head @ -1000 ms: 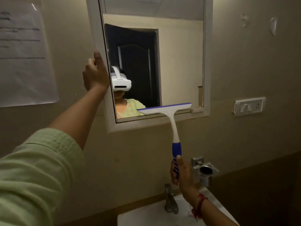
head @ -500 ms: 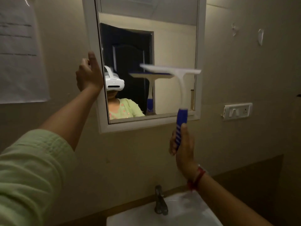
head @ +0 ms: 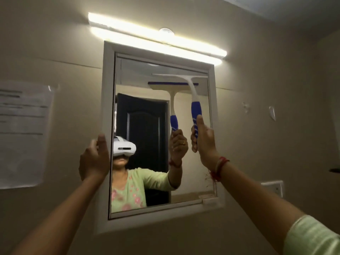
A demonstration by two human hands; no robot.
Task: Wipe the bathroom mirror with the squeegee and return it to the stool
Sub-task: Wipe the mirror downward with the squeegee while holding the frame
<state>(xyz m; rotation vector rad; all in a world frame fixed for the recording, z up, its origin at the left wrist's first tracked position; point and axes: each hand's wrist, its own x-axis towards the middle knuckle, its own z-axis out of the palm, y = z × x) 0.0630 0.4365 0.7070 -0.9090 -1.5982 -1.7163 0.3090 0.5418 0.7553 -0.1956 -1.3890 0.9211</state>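
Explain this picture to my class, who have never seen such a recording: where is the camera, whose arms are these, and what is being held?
There is no machine here. A person wears one wide-angle camera on the head, so you see their own two arms reaching forward. The white headset shows in the reflection. The left hand grips the left edge of the white-framed wall mirror. The right hand grips the white squeegee with a blue handle, with its blade up near the top of the glass. The second squeegee is only its reflection. Above the mirror is a lit tube light, and a printed paper sheet hangs on the wall to the left. No stool is in view.
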